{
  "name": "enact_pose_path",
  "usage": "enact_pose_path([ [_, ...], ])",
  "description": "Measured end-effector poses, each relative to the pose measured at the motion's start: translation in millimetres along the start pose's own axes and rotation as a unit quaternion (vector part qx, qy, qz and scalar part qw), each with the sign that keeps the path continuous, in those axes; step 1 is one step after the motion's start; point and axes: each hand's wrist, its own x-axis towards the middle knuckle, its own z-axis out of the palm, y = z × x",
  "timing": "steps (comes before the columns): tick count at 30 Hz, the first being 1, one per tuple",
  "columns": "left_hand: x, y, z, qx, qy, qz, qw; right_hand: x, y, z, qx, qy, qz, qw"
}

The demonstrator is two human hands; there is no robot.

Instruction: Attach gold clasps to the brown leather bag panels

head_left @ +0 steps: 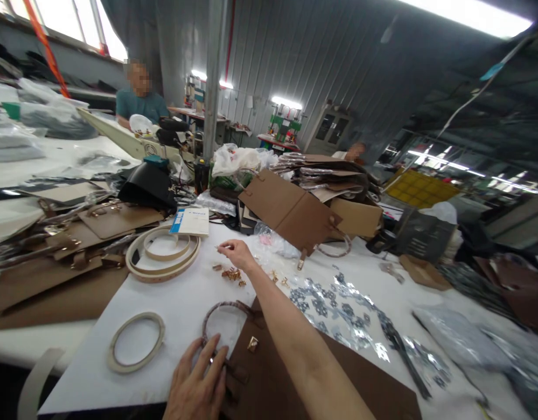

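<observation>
1. Observed the left hand at the bottom of the view, laid over the near end of a looped handle, with fingers lightly bent and slightly parted. Cannot tell whether grasping or merely resting.
2. Located the brown panel on the white work surface, directly below the right forearm, with the handle at its left edge and a gold-coloured fitting near that handle.
3. Observed the right hand extended beyond the panel, with thumb and fingertips pinched on a small piece, apparently gold-coloured; too small to identify further.
4. Noted a cluster of gold-coloured hardware just below the right hand, with a few more pieces to the right of the wrist.
5. Recorded many grey flat pieces scattered right of the forearm, near a long black tool.
6. Found a tape roll left of the handle; farther back, coiled strips just beside a white-and-blue booklet.
7. Noted a stack of brown bag parts at far left.
8. Sighted a seated co-worker in the left background, well apart.
</observation>
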Motion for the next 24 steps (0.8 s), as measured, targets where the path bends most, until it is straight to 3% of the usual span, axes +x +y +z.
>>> enact_pose_path([
  [4, 9.4, 0.9, -7.0, -0.080, -0.019, -0.034, 0.996, -44.1, 7.4, -42.9, 0.162, 0.041, 0.010, 0.986],
  [7, 26.9, -1.5, -12.6, -0.103, -0.015, -0.062, 0.993, -98.8, 23.2, -76.2, 0.364, 0.053, 0.015, 0.930],
  [9, 45.6, -4.0, -14.1, -0.121, -0.013, -0.064, 0.991, -136.5, 36.2, -90.6, 0.425, 0.055, 0.046, 0.902],
  [11, 69.0, -5.8, -10.9, -0.148, -0.020, -0.047, 0.988, -169.1, 49.0, -97.0, 0.430, 0.068, 0.083, 0.896],
  [14, 108.4, -5.3, 4.2, -0.179, -0.066, -0.016, 0.982, -203.4, 63.9, -94.3, 0.396, 0.081, 0.101, 0.909],
  [17, 145.5, -0.9, 24.3, -0.183, -0.196, 0.008, 0.963, -222.2, 73.3, -83.2, 0.354, 0.080, 0.098, 0.927],
  [20, 173.3, 3.7, 39.3, -0.188, -0.346, 0.028, 0.919, -231.2, 80.7, -70.9, 0.329, 0.092, 0.113, 0.933],
  [24, 194.0, 7.0, 46.2, -0.221, -0.403, 0.024, 0.888, -237.6, 91.3, -61.4, 0.211, 0.138, 0.066, 0.965],
])
